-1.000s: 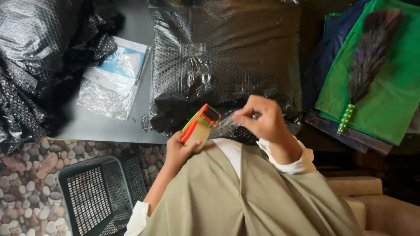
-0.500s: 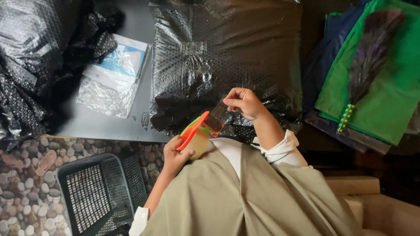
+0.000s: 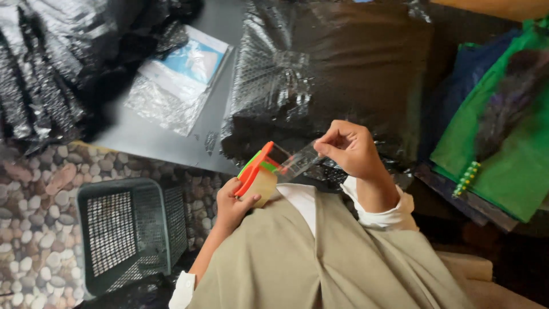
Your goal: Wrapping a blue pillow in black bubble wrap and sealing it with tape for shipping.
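Over grey table (image 3: 171, 143): light tape roll (image 3: 258, 182) gripped in left hand (image 3: 231, 205), thin sticky strip (image 3: 297, 163) pinched by right fingers (image 3: 329, 147), best grabbed by its end.

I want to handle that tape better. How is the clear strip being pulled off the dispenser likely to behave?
The clear strip looks thin and floppy; it stays flat only because it is stretched between the dispenser in the left hand and the right hand. It is probably very light. Released, it would likely curl and stick to itself or to the black bag.
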